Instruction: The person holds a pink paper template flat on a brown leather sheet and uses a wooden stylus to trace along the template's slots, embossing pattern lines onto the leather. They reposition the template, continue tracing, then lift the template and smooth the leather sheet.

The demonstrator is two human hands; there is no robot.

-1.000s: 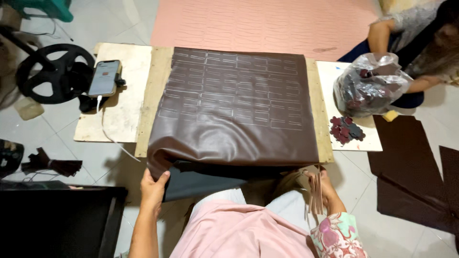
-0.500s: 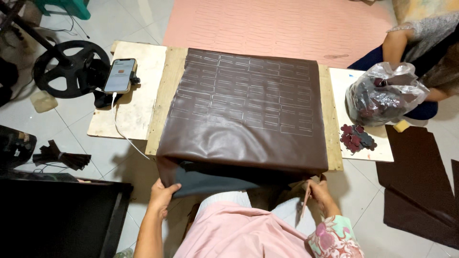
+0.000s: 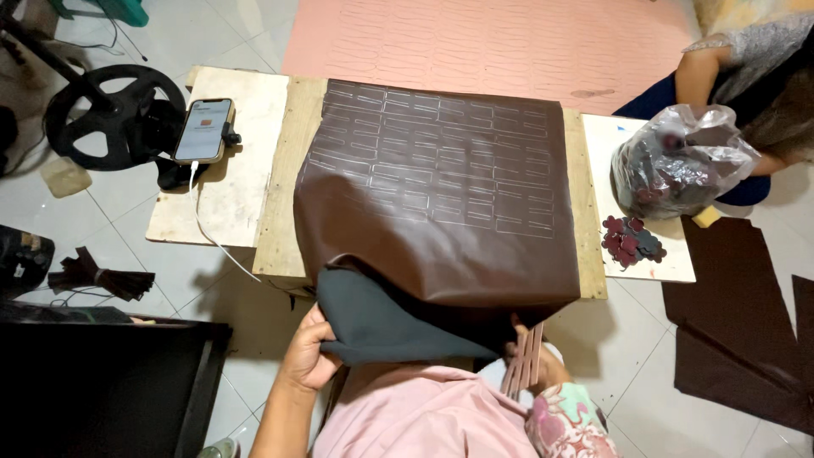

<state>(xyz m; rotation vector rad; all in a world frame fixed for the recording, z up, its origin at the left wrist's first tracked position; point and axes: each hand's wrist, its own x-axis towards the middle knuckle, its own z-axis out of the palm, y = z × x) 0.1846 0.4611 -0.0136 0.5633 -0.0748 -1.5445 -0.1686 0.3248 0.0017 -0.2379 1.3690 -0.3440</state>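
A large dark brown leather sheet [image 3: 441, 195], marked with rows of pale rectangle outlines, lies over a low wooden board [image 3: 284, 178]. Its near edge hangs off the board and folds back, showing a grey-green underside [image 3: 373, 322]. My left hand [image 3: 307, 352] grips that folded corner at the lower left. My right hand [image 3: 534, 365] is at the sheet's lower right edge, mostly hidden under it, holding several thin brown strips [image 3: 524, 365] that hang down.
A phone [image 3: 203, 129] on a cable lies on the white board at the left, by a black wheel [image 3: 114, 114]. Another person's arm [image 3: 699, 72] and a plastic bag [image 3: 678, 161] are at the right, near small brown cut pieces [image 3: 632, 240]. A pink sheet [image 3: 500, 42] lies beyond.
The sheet's near edge has been pulled further toward me and folded back, so more grey underside shows. My hands have moved up with it, and the camera has drawn closer.
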